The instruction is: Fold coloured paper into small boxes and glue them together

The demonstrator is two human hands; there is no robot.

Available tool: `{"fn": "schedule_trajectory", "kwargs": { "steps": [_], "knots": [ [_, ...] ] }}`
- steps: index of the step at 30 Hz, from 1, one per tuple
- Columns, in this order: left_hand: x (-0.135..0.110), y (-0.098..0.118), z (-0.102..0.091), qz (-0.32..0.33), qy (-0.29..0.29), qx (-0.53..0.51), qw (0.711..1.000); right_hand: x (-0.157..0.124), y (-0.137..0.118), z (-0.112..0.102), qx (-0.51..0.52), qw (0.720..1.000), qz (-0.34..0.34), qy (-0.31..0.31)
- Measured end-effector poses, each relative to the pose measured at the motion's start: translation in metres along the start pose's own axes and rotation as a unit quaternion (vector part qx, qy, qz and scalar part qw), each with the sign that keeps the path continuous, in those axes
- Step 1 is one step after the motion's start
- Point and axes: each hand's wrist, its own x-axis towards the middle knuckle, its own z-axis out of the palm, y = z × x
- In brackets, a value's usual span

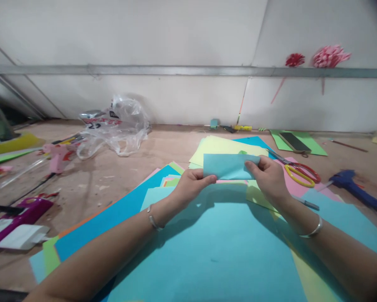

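A small light-blue paper strip point(226, 167) is held up level between my two hands, above the stacked sheets. My left hand point(193, 184) pinches its lower left corner, thumb in front and fingers behind. At its right end, my right hand point(268, 174) grips the strip between thumb and bent fingers. Below them lies a large light-blue sheet point(213, 239), shaded by my arms. Just right of my right hand, scissors point(301, 174) with one yellow and one red handle rest on pink paper point(293, 184).
Coloured sheets point(119, 209) spread around the work area. A blue glue gun point(354, 186) and a phone point(294, 141) lie to the right. On the left are a pink glue gun point(58, 157), a purple power strip point(21, 218) and a clear plastic bag point(119, 126).
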Motion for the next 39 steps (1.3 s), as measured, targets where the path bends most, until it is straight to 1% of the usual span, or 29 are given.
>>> {"fn": "schedule_trajectory", "kwargs": {
  "steps": [1, 3, 5, 7, 10, 12, 14, 18, 20, 27, 31, 35, 39],
  "knots": [
    [0.001, -0.001, 0.000, 0.018, 0.012, 0.012, 1.000, 0.001, 0.001, 0.000, 0.007, 1.000, -0.002, -0.004],
    [0.002, -0.004, -0.002, 0.047, 0.024, 0.014, 0.998, 0.002, 0.002, -0.001, 0.018, 0.999, -0.037, -0.015],
    [0.003, -0.005, -0.003, 0.065, 0.034, -0.019, 0.997, 0.002, 0.003, -0.002, 0.022, 0.996, -0.088, -0.024],
    [0.006, -0.006, -0.005, 0.077, 0.063, -0.075, 0.992, 0.002, 0.006, -0.002, 0.018, 0.991, -0.128, -0.028],
    [0.009, -0.005, -0.007, 0.085, 0.116, -0.143, 0.979, 0.001, 0.010, -0.001, 0.008, 0.987, -0.156, -0.036],
    [0.011, -0.004, -0.008, 0.078, 0.125, -0.150, 0.978, 0.000, 0.013, 0.001, 0.006, 0.986, -0.165, -0.035],
    [0.011, -0.004, -0.009, 0.072, 0.125, -0.131, 0.981, -0.001, 0.013, 0.002, 0.006, 0.987, -0.160, -0.025],
    [0.012, -0.006, -0.009, 0.089, 0.141, -0.080, 0.983, -0.003, 0.008, 0.001, 0.009, 0.995, -0.100, -0.023],
    [0.013, -0.007, -0.009, 0.098, 0.147, -0.063, 0.982, -0.004, 0.005, 0.001, 0.008, 0.996, -0.082, -0.030],
    [0.014, -0.011, -0.011, 0.121, 0.159, -0.001, 0.980, -0.001, 0.003, -0.001, -0.014, 0.992, -0.125, -0.020],
    [0.015, -0.014, -0.012, 0.144, 0.169, 0.024, 0.975, -0.001, 0.002, -0.002, -0.019, 0.992, -0.120, -0.021],
    [0.017, -0.016, -0.012, 0.143, 0.174, 0.024, 0.974, -0.001, 0.003, -0.001, -0.014, 0.994, -0.109, -0.027],
    [0.016, -0.015, -0.013, 0.140, 0.163, 0.021, 0.976, -0.002, 0.003, 0.001, 0.009, 0.995, -0.100, -0.028]
  ]
}}
